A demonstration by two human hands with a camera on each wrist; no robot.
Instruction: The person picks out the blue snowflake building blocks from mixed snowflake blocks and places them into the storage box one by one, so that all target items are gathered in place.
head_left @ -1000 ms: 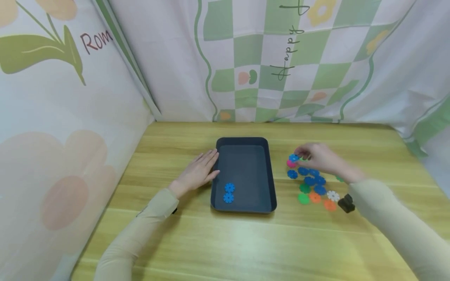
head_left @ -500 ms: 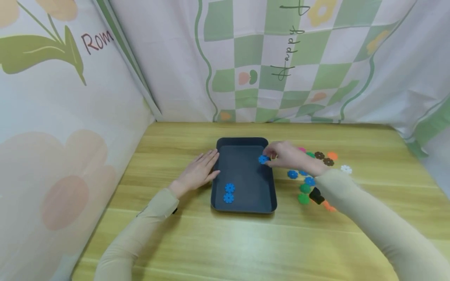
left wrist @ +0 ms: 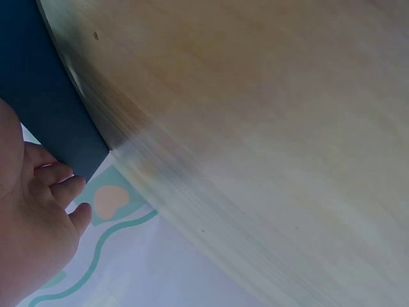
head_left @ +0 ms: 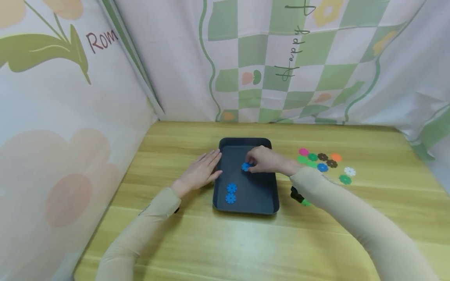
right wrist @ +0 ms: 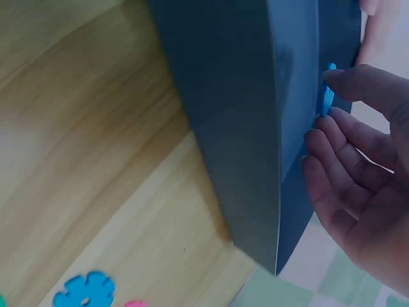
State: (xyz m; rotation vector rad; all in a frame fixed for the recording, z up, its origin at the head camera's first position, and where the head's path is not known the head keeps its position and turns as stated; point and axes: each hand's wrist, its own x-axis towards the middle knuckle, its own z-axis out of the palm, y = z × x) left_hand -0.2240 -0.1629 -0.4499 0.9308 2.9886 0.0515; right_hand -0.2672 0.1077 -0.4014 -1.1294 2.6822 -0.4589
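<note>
A dark tray (head_left: 253, 195) stands on the wooden table, with two blue notched discs (head_left: 231, 193) touching each other near its front left. Over the tray's middle, my right hand (head_left: 267, 159) pinches another blue disc (head_left: 245, 166) between thumb and fingers. The right wrist view shows that disc (right wrist: 328, 93) edge-on at the fingertips of the right hand (right wrist: 364, 166). My left hand (head_left: 198, 172) lies with straight fingers against the tray's left rim. In the left wrist view the left hand (left wrist: 38, 224) touches the tray wall (left wrist: 57, 96).
To the right of the tray lie several loose discs, among them a pink one (head_left: 303, 152), an orange one (head_left: 336, 157), a white one (head_left: 349, 171) and a blue one (head_left: 322, 167). The right forearm covers part of them. Patterned curtains (head_left: 253, 86) hang behind the table.
My right hand has carried a blue disc leftward from the loose discs, across the tray's right rim to above its middle. The left hand stays at the left rim.
</note>
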